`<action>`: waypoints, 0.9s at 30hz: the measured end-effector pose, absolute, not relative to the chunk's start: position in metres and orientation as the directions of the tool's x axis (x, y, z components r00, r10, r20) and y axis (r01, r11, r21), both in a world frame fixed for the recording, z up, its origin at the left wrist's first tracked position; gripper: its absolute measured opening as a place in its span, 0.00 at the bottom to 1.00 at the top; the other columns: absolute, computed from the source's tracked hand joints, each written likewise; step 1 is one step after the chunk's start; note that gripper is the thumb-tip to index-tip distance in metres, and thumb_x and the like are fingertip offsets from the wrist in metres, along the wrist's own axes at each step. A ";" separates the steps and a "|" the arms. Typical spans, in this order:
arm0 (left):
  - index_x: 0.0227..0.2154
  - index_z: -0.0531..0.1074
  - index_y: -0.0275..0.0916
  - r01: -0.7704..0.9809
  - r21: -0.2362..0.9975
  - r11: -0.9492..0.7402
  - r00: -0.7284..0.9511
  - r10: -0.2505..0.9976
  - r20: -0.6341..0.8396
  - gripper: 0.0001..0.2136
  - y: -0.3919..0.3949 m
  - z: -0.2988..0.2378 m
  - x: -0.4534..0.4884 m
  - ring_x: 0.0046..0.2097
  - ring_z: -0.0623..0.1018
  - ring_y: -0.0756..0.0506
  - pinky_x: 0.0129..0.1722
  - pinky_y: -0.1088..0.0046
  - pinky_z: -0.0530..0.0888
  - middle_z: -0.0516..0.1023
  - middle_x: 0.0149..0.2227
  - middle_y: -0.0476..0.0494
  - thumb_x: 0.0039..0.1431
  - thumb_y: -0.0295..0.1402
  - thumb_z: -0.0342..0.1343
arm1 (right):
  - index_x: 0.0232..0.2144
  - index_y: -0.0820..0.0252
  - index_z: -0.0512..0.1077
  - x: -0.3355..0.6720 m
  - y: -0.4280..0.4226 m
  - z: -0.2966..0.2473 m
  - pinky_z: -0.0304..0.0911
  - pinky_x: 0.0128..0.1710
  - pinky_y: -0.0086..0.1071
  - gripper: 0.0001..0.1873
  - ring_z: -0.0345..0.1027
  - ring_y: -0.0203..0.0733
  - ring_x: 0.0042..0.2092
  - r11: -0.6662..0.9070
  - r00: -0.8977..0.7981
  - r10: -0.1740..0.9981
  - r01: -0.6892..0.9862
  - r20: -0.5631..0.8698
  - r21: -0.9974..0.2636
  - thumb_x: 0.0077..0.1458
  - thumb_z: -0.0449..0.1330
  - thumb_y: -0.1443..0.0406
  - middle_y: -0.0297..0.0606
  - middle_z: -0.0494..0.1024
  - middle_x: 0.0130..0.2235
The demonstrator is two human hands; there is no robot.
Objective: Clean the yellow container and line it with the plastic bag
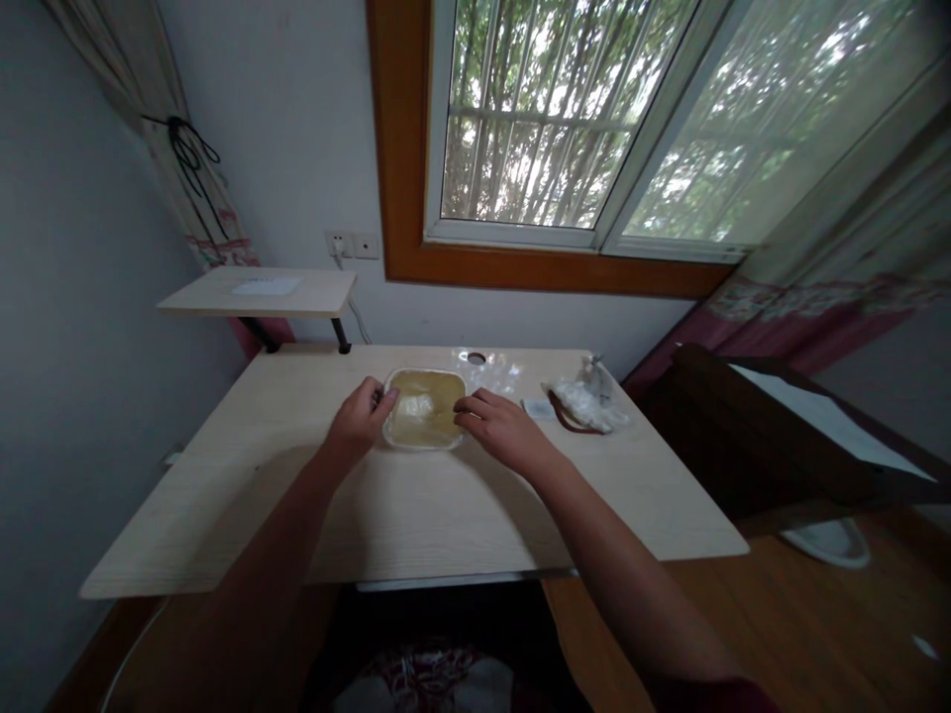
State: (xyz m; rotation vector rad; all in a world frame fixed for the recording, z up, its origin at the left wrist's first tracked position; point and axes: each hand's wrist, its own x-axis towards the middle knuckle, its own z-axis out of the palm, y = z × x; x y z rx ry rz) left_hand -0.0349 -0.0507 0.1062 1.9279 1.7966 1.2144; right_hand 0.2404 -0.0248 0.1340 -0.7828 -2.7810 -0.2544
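A shallow rectangular container [422,428] with rounded corners, a pale rim and a yellowish, shiny inside rests on the desk in front of me. My left hand [358,421] grips its left side, with the thumb over the rim and the fingers mostly hidden on the outside. At the right rim, the bent fingers of my right hand [499,426] are closed together over the edge, with the fingertips reaching slightly inside. Whether a thin film covers the container, I cannot make out.
On the light wooden desk [461,515], clear crinkled plastic [499,372] lies behind the container. A plastic bag with white contents [590,404] sits to the right, beside a brown strap [569,421]. A small raised shelf [260,292] stands at the back left.
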 end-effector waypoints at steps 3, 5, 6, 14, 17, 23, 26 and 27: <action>0.37 0.69 0.39 0.798 0.521 -0.302 -0.096 0.790 0.606 0.08 -0.054 0.120 -0.036 0.38 0.72 0.45 0.45 0.66 0.71 0.71 0.39 0.42 0.64 0.39 0.54 | 0.48 0.60 0.75 0.237 -0.025 0.134 0.64 0.51 0.37 0.11 0.64 0.46 0.52 0.844 -0.827 0.481 0.527 0.292 0.102 0.68 0.54 0.67 0.43 0.75 0.52; 0.38 0.72 0.38 0.846 0.382 -0.372 0.023 0.741 0.671 0.08 -0.057 0.133 -0.034 0.44 0.72 0.41 0.52 0.61 0.69 0.72 0.41 0.38 0.64 0.37 0.53 | 0.48 0.59 0.75 0.235 -0.026 0.134 0.64 0.51 0.36 0.11 0.64 0.46 0.52 0.846 -0.827 0.477 0.524 0.297 0.099 0.69 0.54 0.67 0.43 0.75 0.52; 0.39 0.73 0.38 0.845 0.320 -0.428 0.130 0.746 0.654 0.08 -0.057 0.139 -0.032 0.47 0.72 0.41 0.54 0.60 0.68 0.73 0.42 0.38 0.65 0.36 0.52 | 0.48 0.59 0.75 0.235 -0.026 0.134 0.64 0.51 0.36 0.11 0.64 0.45 0.52 0.849 -0.828 0.473 0.520 0.300 0.095 0.69 0.54 0.67 0.43 0.75 0.52; 0.36 0.79 0.39 0.776 0.288 -0.561 0.596 0.801 -0.044 0.15 -0.040 0.151 0.002 0.40 0.78 0.43 0.43 0.68 0.71 0.81 0.38 0.41 0.68 0.39 0.49 | 0.46 0.60 0.76 0.232 -0.022 0.132 0.67 0.48 0.38 0.09 0.65 0.47 0.50 0.872 -0.824 0.413 0.481 0.387 0.094 0.64 0.60 0.69 0.44 0.77 0.49; 0.38 0.79 0.38 0.795 0.278 -0.540 0.595 0.784 -0.179 0.18 -0.033 0.149 0.009 0.40 0.78 0.45 0.43 0.69 0.71 0.83 0.39 0.40 0.70 0.37 0.43 | 0.46 0.60 0.76 0.232 -0.017 0.129 0.68 0.47 0.40 0.09 0.65 0.48 0.49 0.875 -0.807 0.389 0.474 0.444 0.097 0.64 0.59 0.70 0.43 0.78 0.49; 0.38 0.80 0.35 0.822 0.180 -0.540 0.569 0.757 -0.321 0.17 -0.018 0.153 0.011 0.37 0.78 0.43 0.40 0.68 0.72 0.82 0.40 0.36 0.66 0.33 0.45 | 0.46 0.57 0.76 0.229 -0.013 0.126 0.68 0.47 0.40 0.10 0.66 0.47 0.49 0.877 -0.795 0.372 0.471 0.479 0.100 0.64 0.59 0.71 0.42 0.77 0.51; 0.37 0.80 0.34 0.848 0.149 -0.509 0.526 0.772 -0.356 0.15 -0.015 0.156 0.011 0.36 0.78 0.42 0.39 0.65 0.73 0.82 0.38 0.35 0.62 0.35 0.48 | 0.47 0.56 0.76 0.228 -0.015 0.127 0.68 0.49 0.40 0.11 0.66 0.46 0.50 0.890 -0.801 0.370 0.451 0.471 0.066 0.65 0.58 0.71 0.41 0.77 0.51; 0.36 0.80 0.34 0.845 0.158 -0.511 0.532 0.770 -0.351 0.15 -0.015 0.156 0.012 0.36 0.78 0.41 0.40 0.65 0.73 0.82 0.37 0.35 0.62 0.35 0.49 | 0.46 0.56 0.76 0.227 -0.016 0.127 0.68 0.49 0.39 0.11 0.66 0.46 0.50 0.896 -0.804 0.368 0.441 0.468 0.053 0.65 0.58 0.71 0.41 0.77 0.51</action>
